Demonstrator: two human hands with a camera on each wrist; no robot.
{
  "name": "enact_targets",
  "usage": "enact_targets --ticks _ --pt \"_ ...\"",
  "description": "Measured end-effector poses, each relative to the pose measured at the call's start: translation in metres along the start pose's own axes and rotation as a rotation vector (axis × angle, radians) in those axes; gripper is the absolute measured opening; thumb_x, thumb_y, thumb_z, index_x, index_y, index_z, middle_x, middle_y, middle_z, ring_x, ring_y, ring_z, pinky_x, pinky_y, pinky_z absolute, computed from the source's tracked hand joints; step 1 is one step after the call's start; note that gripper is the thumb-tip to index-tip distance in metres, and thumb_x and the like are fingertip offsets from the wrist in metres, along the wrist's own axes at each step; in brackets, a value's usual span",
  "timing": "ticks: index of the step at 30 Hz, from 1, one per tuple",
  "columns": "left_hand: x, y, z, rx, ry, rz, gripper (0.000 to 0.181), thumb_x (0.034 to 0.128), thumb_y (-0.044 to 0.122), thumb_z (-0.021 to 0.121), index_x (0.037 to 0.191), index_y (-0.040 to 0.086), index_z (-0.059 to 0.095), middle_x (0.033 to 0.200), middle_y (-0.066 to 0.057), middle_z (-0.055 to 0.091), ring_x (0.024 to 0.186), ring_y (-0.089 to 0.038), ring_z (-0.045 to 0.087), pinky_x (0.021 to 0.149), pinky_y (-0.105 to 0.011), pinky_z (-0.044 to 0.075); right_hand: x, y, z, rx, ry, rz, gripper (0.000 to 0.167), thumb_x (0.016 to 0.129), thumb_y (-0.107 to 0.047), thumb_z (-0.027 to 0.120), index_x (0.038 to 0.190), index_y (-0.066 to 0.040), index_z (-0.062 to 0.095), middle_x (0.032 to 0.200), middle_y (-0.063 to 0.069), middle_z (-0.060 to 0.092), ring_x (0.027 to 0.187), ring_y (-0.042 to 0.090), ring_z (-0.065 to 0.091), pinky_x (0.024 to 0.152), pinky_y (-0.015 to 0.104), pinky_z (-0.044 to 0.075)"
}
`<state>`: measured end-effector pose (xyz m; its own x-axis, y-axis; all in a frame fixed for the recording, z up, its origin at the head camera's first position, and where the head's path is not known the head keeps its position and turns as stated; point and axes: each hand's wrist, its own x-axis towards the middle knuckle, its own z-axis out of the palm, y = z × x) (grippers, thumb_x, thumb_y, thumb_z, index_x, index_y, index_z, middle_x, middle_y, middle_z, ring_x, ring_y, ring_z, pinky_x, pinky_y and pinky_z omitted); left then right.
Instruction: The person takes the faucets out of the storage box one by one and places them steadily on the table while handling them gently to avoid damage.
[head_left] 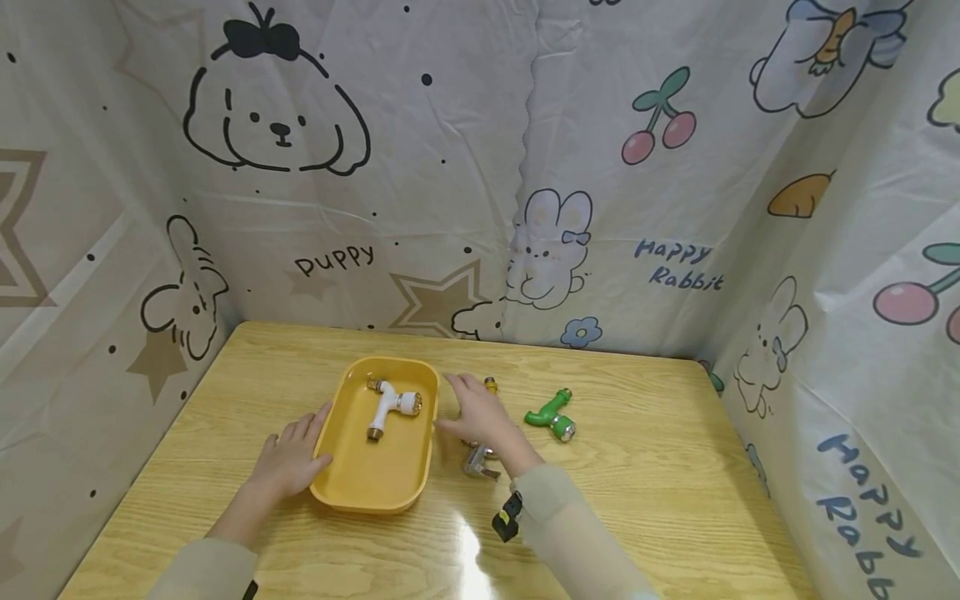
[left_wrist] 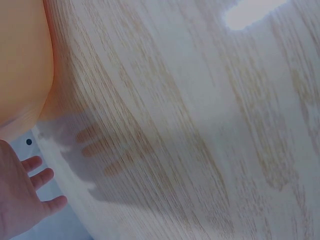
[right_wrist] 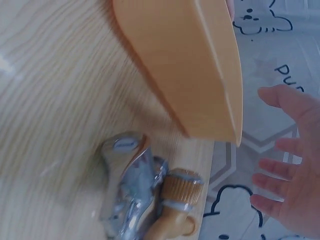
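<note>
A yellow plastic tray [head_left: 371, 492] stands on the table in the head view, with a white faucet [head_left: 386, 408] lying inside it. My left hand [head_left: 288, 458] is at the tray's left side, fingers extended and thumb by the rim; firm contact is hard to tell. On the other side, my right hand [head_left: 480, 412] is spread beside the right rim, and in the right wrist view its fingers look apart from the tray. Below that hand lie a chrome faucet [right_wrist: 132, 185] and a yellow faucet [right_wrist: 182, 192], partly hidden by it in the head view.
A green faucet [head_left: 553, 415] lies to the right of my right hand. The wooden table [head_left: 660, 500] ends at a printed cloth [head_left: 420, 167] that hangs behind it and along both sides.
</note>
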<state>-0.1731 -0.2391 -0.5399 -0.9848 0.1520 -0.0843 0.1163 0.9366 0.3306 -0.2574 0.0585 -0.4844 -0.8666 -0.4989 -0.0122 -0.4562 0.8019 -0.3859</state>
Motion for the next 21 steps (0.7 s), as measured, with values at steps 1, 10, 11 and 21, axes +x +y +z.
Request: enact_targets --ticks 1,10,11,21 --pt "0.0 0.0 0.0 0.0 -0.001 0.0 0.077 0.0898 0.031 0.05 0.147 0.012 0.003 0.14 -0.029 0.027 0.124 -0.049 0.028 0.093 -0.069 0.021 0.002 -0.003 0.0 -0.004 -0.002 -0.007 0.079 0.079 -0.041 0.067 0.143 -0.014 0.03 0.139 0.012 0.039 0.123 0.028 0.043 0.099 0.043 0.038" --pt "0.0 0.0 -0.001 -0.002 0.002 0.002 0.077 0.0896 0.031 0.051 0.147 0.011 0.004 0.139 -0.028 0.028 0.124 -0.048 0.029 0.093 -0.069 0.021 0.021 -0.022 0.006 -0.104 -0.02 -0.069 0.081 0.079 -0.043 0.068 0.143 -0.011 0.03 0.136 0.013 0.041 0.119 0.029 0.046 0.098 0.042 0.039" --pt "0.0 0.0 -0.001 -0.003 0.003 0.003 0.077 0.0896 0.031 0.051 0.147 0.011 0.004 0.139 -0.028 0.028 0.124 -0.048 0.029 0.093 -0.069 0.021 0.023 -0.024 0.007 -0.117 -0.023 -0.071 0.081 0.079 -0.044 0.067 0.143 -0.012 0.03 0.136 0.013 0.041 0.119 0.029 0.046 0.098 0.041 0.039" --pt "0.001 -0.001 0.001 -0.004 0.006 0.002 0.077 0.0894 0.031 0.051 0.147 0.012 0.004 0.14 -0.028 0.027 0.124 -0.048 0.029 0.092 -0.069 0.021 0.038 -0.043 0.018 -0.199 -0.067 -0.111 0.075 0.08 -0.044 0.066 0.141 -0.016 0.034 0.136 0.01 0.042 0.121 0.024 0.045 0.096 0.04 0.04"
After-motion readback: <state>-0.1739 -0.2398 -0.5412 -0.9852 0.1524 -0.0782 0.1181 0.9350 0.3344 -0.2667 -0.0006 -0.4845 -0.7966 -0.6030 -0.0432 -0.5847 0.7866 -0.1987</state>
